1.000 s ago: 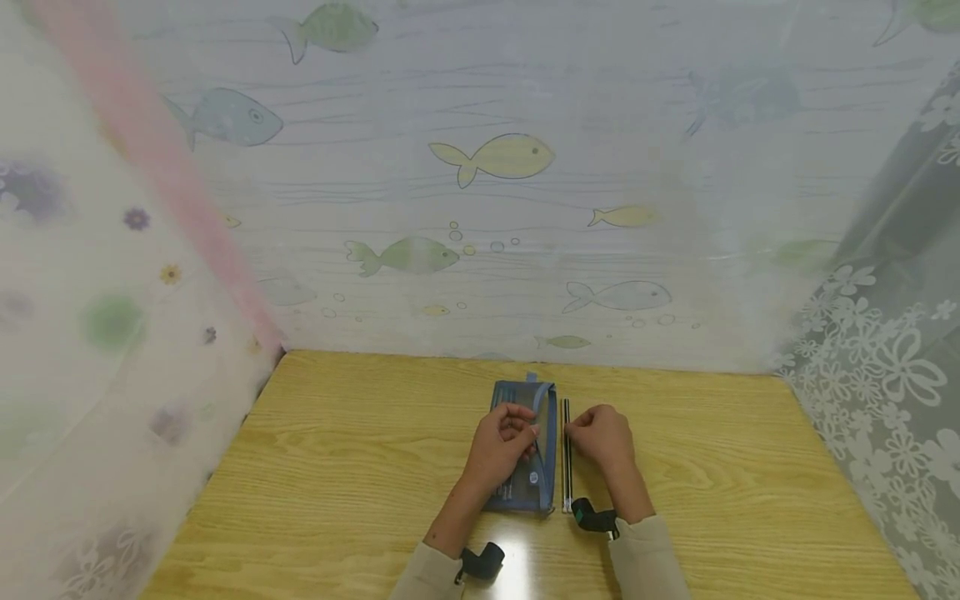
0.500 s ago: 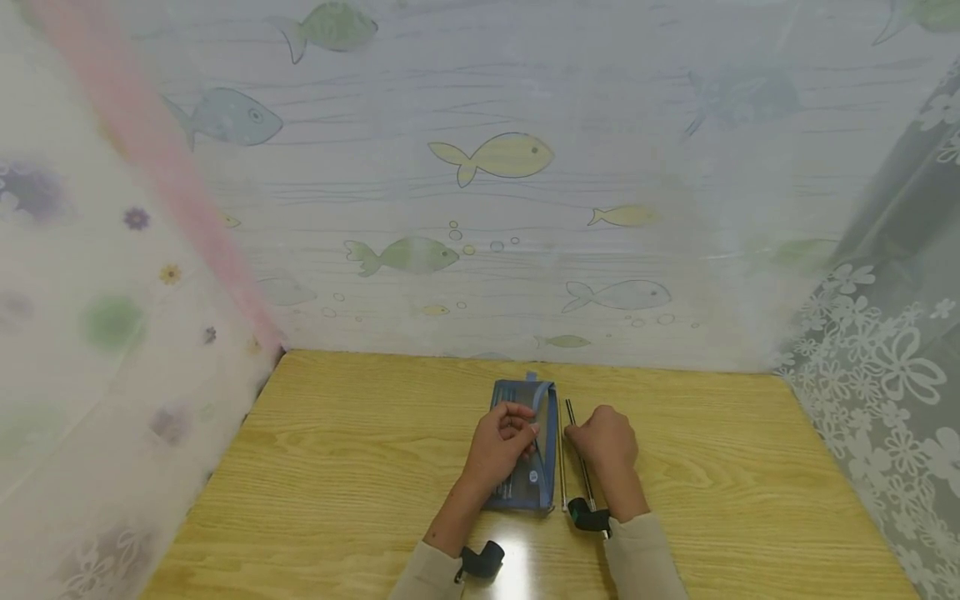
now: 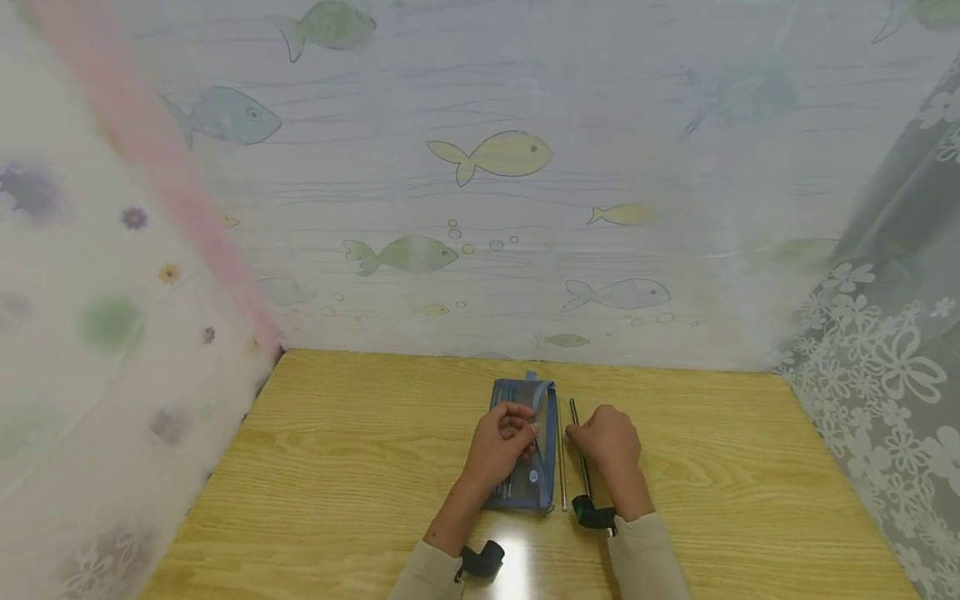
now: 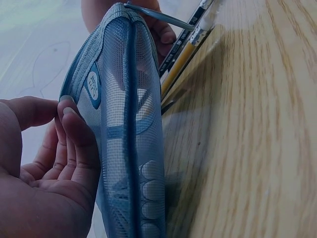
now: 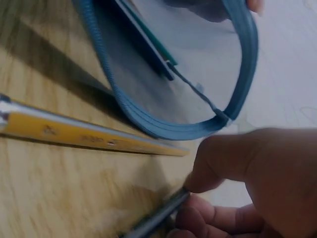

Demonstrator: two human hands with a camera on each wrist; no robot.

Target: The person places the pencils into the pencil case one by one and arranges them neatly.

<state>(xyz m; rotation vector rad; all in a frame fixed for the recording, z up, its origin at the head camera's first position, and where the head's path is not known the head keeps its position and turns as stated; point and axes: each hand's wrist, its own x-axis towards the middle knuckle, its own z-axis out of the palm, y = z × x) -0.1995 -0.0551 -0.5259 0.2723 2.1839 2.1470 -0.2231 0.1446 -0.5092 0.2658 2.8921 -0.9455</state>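
Note:
A blue mesh pencil case with a zip lies on the table, its mouth gaping toward the right. My left hand pinches the edge of that mouth between thumb and fingertips, as the left wrist view shows close up. My right hand pinches a black pencil between thumb and fingers, to the right of the case. Between this hand and the case lies a yellow pencil with a metal band at its end. Through the case's mouth, green and dark blue long items show inside.
The wood-grain table runs back to a wall sheet printed with fish. A lace curtain hangs on the right, a flowered sheet on the left. Each wrist carries a black camera mount.
The black pencil, earlier right alongside the yellow one, has moved to the right and tilted in my right hand's pinch. My left hand stays in place on the case.

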